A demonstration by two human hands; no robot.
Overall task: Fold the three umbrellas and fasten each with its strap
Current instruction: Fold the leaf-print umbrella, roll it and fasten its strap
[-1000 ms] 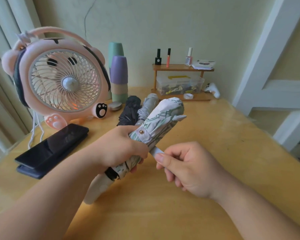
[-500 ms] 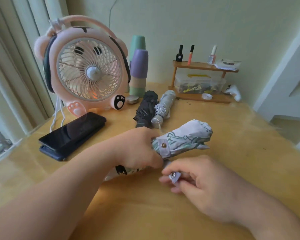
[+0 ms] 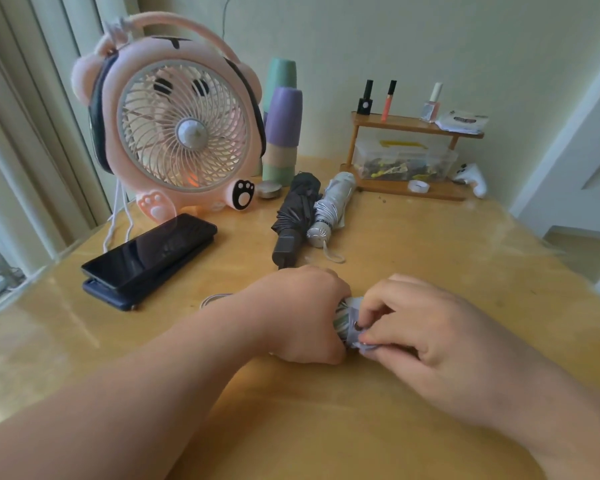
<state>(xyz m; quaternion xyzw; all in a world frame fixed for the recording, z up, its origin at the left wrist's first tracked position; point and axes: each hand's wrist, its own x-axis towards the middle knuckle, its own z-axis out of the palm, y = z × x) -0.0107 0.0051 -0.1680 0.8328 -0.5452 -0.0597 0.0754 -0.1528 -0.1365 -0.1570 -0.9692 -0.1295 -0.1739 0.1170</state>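
Lying on the tabletop (image 3: 430,258) were a black umbrella (image 3: 297,206) and a silver umbrella (image 3: 333,202); left fingers (image 3: 329,294) clamped the third umbrella (image 3: 344,315), right fingers (image 3: 378,306) pinched its strap (image 3: 355,333).

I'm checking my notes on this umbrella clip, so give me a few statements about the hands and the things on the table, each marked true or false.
1. The left hand grips the patterned umbrella. True.
2. The right hand lies flat and holds nothing. False: its fingers pinch the strap against the patterned umbrella.
3. The black umbrella and the silver umbrella lie folded side by side beyond the hands. True.
4. The phone lies between the two hands. False: it lies off to the left, in front of the pink fan.
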